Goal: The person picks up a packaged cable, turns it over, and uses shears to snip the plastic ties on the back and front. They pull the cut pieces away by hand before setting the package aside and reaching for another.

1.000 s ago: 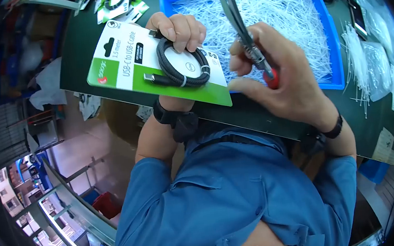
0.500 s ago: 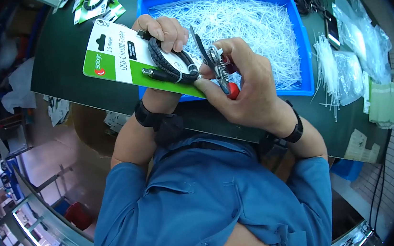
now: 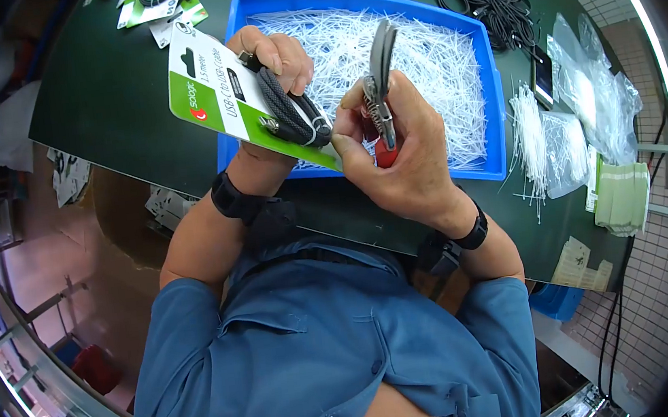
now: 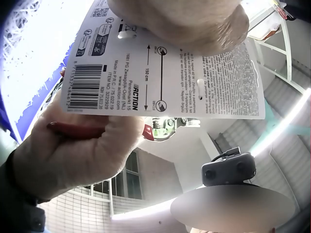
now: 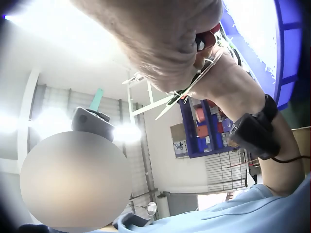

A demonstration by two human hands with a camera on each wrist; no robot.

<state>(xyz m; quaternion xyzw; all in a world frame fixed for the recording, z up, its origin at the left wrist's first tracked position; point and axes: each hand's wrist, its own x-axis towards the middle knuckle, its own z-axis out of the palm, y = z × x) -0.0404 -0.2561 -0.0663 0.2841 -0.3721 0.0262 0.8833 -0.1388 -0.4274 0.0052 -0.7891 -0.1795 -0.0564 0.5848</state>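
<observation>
My left hand (image 3: 276, 56) grips the top edge of a white and green retail card (image 3: 205, 83) labelled as a USB-C cable. On the card's front sits a coiled black braided USB-C cable (image 3: 289, 111), held by ties. The card's printed back, with its barcode (image 4: 83, 88), faces the left wrist view. My right hand (image 3: 411, 151) holds spring-loaded snips (image 3: 381, 65) with red handles, their blades pointing up and away from me. Its thumb and fingertips are at the card's right corner, beside the coil. Part of the handles is hidden in the palm.
Behind the hands stands a blue tray (image 3: 495, 110) full of thin white plastic strips. To its right lie white cable ties (image 3: 531, 135), clear bags (image 3: 582, 93) and a phone (image 3: 542, 77). Black cables (image 3: 496, 8) are heaped at back right; more carded cables (image 3: 158, 7) lie at back left.
My right hand has come left to the card's corner, and the snips' blades have swung to point up. The card is now tilted more steeply. The head view has shifted too.
</observation>
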